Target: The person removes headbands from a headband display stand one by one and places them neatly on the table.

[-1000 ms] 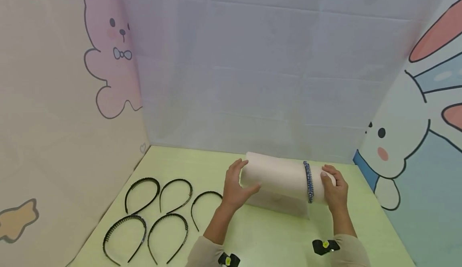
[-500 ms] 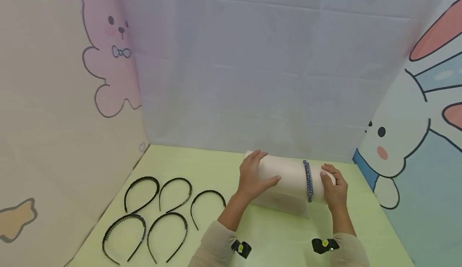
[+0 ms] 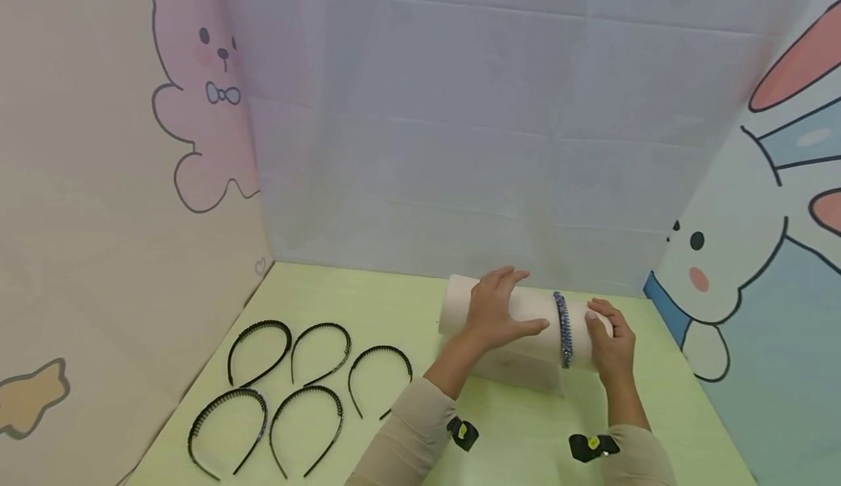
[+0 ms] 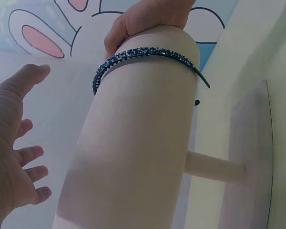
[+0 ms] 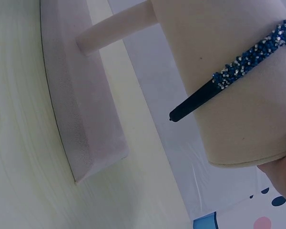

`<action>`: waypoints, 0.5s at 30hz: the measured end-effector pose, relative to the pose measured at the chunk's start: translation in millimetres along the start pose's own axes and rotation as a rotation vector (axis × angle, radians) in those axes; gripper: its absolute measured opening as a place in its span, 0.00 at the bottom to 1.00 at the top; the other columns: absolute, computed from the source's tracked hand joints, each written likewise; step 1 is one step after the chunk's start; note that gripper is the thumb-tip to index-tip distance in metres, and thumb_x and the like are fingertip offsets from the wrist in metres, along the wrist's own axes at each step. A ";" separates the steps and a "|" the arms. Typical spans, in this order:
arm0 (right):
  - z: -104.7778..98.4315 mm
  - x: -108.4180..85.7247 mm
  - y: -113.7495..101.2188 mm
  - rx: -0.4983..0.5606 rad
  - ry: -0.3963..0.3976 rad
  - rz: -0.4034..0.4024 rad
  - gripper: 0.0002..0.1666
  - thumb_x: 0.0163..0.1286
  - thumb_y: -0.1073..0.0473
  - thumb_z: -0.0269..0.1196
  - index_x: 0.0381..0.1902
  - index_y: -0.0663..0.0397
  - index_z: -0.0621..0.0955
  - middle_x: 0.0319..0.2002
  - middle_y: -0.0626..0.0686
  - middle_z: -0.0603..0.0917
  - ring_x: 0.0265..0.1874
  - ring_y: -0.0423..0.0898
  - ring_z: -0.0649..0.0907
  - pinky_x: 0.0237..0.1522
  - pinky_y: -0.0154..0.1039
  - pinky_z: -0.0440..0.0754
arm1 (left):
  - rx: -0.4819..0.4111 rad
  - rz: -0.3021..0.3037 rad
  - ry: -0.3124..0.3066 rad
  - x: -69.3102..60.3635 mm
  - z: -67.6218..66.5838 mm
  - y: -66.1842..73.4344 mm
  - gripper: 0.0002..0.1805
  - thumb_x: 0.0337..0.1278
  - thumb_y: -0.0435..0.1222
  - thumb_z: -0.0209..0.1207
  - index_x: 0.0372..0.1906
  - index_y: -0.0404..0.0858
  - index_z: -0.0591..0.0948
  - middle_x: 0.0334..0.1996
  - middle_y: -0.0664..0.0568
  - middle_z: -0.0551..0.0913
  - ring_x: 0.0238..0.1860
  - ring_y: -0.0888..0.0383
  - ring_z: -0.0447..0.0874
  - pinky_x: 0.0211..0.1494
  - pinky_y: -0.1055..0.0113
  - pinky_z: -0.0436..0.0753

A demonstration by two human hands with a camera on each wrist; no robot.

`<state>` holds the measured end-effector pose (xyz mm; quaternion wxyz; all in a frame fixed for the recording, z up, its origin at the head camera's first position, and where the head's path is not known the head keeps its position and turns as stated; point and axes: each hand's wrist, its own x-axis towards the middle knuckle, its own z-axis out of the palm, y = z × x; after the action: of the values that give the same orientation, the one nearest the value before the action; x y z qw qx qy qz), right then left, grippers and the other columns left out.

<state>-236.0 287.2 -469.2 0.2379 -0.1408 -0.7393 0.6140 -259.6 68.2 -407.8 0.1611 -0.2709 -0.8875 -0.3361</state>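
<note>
A pale, padded cylindrical headband stand (image 3: 456, 303) lies sideways on a post above its flat base (image 3: 525, 373). Round its right part sits a headband covered in blue sparkling beads (image 3: 563, 329); one black tip (image 5: 195, 102) sticks out below in the right wrist view. My right hand (image 3: 612, 344) grips the stand's right end, thumb on the near side. My left hand (image 3: 493, 318) is spread in front of the cylinder, left of the blue headband. In the left wrist view, a gap shows between those left fingers (image 4: 31, 155) and the cylinder.
Several dark toothed headbands lie on the pale green table (image 3: 499, 442) at the left, among them an upper-left one (image 3: 266, 323) and one nearest the stand (image 3: 381, 348). Cloth walls with cartoon animals, including a rabbit (image 3: 716, 274), stand behind and at both sides.
My left hand has moved right along the stand, from its left end towards the blue headband. My right hand and the stand have stayed in place.
</note>
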 end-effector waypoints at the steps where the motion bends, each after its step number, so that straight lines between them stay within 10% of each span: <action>1: 0.0 -0.1 0.1 -0.005 0.000 0.005 0.18 0.68 0.58 0.57 0.53 0.60 0.77 0.55 0.42 0.74 0.54 0.38 0.70 0.46 0.31 0.71 | 0.013 0.008 -0.018 1.8 1.0 1.8 0.43 0.39 0.59 0.66 0.64 0.48 0.69 0.63 0.50 0.66 0.64 0.54 0.61 0.62 0.51 0.63; 15: 0.0 -11.6 -21.1 0.014 -0.010 -0.051 0.17 0.67 0.63 0.57 0.51 0.67 0.76 0.55 0.50 0.75 0.53 0.37 0.71 0.48 0.30 0.70 | 0.057 0.025 -0.241 30.8 8.1 10.6 0.47 0.37 0.63 0.65 0.67 0.50 0.66 0.64 0.54 0.65 0.64 0.56 0.61 0.62 0.58 0.64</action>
<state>-224.4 277.0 -450.7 0.2508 -0.1172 -0.7396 0.6135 -279.0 91.9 -393.8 0.0652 -0.3156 -0.9062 -0.2739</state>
